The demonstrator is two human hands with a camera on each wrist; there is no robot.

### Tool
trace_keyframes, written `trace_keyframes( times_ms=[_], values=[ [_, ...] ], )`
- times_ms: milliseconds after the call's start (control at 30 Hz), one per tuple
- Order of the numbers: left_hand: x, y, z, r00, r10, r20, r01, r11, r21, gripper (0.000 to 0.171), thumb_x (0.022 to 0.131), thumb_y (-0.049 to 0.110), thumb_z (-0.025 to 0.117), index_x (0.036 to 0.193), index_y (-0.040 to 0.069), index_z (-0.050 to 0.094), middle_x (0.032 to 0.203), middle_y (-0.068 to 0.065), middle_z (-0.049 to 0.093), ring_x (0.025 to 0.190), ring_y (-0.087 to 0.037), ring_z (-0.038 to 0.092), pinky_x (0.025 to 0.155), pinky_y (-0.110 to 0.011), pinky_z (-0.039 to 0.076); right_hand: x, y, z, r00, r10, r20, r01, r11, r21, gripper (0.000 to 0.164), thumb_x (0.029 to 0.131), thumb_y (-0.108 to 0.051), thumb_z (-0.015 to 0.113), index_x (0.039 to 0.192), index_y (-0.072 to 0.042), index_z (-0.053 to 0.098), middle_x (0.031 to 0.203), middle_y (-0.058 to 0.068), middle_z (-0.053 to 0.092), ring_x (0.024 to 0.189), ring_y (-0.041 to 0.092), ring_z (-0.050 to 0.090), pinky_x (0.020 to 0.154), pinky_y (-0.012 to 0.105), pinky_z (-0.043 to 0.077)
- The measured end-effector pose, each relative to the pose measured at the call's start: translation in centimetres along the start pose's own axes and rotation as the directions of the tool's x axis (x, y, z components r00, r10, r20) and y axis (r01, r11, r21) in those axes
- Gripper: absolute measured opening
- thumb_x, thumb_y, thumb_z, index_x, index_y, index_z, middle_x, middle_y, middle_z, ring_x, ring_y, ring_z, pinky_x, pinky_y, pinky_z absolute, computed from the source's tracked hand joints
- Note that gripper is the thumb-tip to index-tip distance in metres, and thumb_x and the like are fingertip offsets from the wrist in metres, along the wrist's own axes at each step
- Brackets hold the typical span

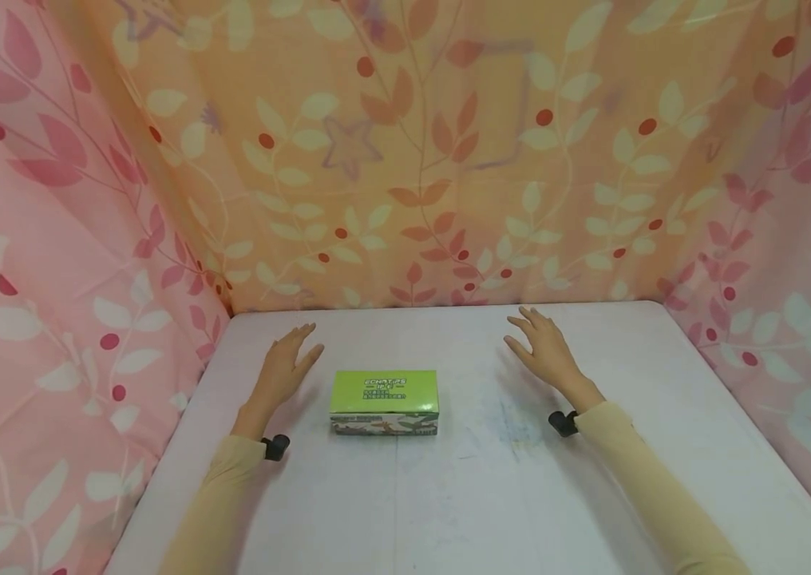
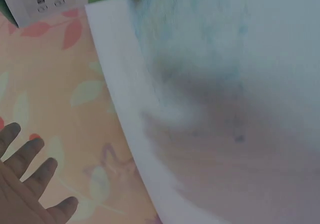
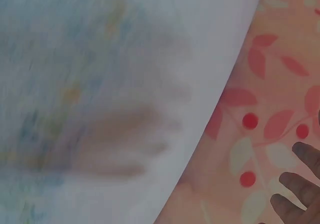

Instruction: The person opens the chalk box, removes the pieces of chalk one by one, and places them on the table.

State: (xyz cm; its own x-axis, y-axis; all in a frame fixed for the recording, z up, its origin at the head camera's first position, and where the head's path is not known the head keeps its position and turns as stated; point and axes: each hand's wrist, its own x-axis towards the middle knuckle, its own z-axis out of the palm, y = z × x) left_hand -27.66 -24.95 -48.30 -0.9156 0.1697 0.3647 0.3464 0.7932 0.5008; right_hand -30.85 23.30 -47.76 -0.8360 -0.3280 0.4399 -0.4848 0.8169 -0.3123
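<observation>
A green-topped cardboard box [image 1: 385, 393] with printed lettering and a patterned front side lies on the white table, between the two hands and closer to the left one. My left hand [image 1: 283, 366] hovers to the left of the box, fingers extended and thumb apart, holding nothing. My right hand [image 1: 543, 348] is held over the table well to the right of the box, its fingers spread and holding nothing. In the left wrist view, spread fingers [image 2: 35, 166] show at the lower left, and a barcoded side of the box [image 2: 55, 1] at the top. Fingertips [image 3: 297, 184] show in the right wrist view.
The white table [image 1: 463, 495] bears faint bluish smudges right of the box. An orange floral curtain [image 1: 420, 160] hangs behind its far edge, and pink floral curtains [image 1: 53, 319] hang at both sides. A small black wrist camera [image 1: 276, 447] sits on each wrist.
</observation>
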Motion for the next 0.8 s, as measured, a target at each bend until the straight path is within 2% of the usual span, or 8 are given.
trace_keyframes(
  times_ms=[167, 400, 633, 800],
  values=[
    [-1.2, 1.1, 0.4, 0.995, -0.028, 0.101, 0.040, 0.991, -0.125, 0.056, 0.095, 0.045, 0.043, 0.142, 0.015, 0.037, 0.146, -0.011, 0.038, 0.135, -0.033, 0.031, 0.110, -0.055, 0.024, 0.1, -2.9, 0.9, 0.998, -0.058, 0.018, 0.057, 0.997, 0.043, 0.044, 0.090, -0.033, 0.058, 0.125, -0.007, 0.055, 0.136, 0.019, 0.046, 0.131, 0.040, 0.035, 0.104, 0.062, 0.029],
    [-2.6, 2.5, 0.8, 0.963, -0.083, 0.255, 0.153, 0.951, -0.269, 0.058, 0.093, 0.052, 0.041, 0.143, 0.024, 0.033, 0.148, -0.005, 0.034, 0.137, -0.030, 0.028, 0.109, -0.059, 0.023, 0.0, -7.1, 2.0, 0.984, -0.150, 0.096, 0.140, 0.985, 0.101, 0.042, 0.091, -0.033, 0.058, 0.125, -0.009, 0.057, 0.134, 0.014, 0.050, 0.128, 0.031, 0.042, 0.103, 0.055, 0.036],
    [-3.7, 3.1, 1.5, 0.937, -0.084, 0.339, 0.203, 0.921, -0.332, 0.062, 0.091, 0.051, 0.049, 0.145, 0.029, 0.028, 0.149, -0.006, 0.031, 0.137, -0.030, 0.027, 0.109, -0.060, 0.022, -0.6, -10.8, 3.1, 0.953, -0.241, 0.182, 0.216, 0.965, 0.147, 0.043, 0.091, -0.039, 0.056, 0.126, -0.014, 0.057, 0.134, 0.008, 0.051, 0.125, 0.026, 0.046, 0.100, 0.049, 0.042],
    [-4.3, 2.9, 2.4, 0.904, -0.075, 0.422, 0.223, 0.923, -0.315, 0.088, 0.079, 0.048, 0.067, 0.148, 0.029, 0.015, 0.153, -0.009, 0.020, 0.140, -0.034, 0.017, 0.110, -0.061, 0.019, -1.1, -12.5, 3.7, 0.919, -0.294, 0.264, 0.259, 0.953, 0.161, 0.057, 0.086, -0.054, 0.054, 0.130, -0.017, 0.054, 0.137, 0.008, 0.049, 0.125, 0.023, 0.046, 0.099, 0.044, 0.044]
  ],
)
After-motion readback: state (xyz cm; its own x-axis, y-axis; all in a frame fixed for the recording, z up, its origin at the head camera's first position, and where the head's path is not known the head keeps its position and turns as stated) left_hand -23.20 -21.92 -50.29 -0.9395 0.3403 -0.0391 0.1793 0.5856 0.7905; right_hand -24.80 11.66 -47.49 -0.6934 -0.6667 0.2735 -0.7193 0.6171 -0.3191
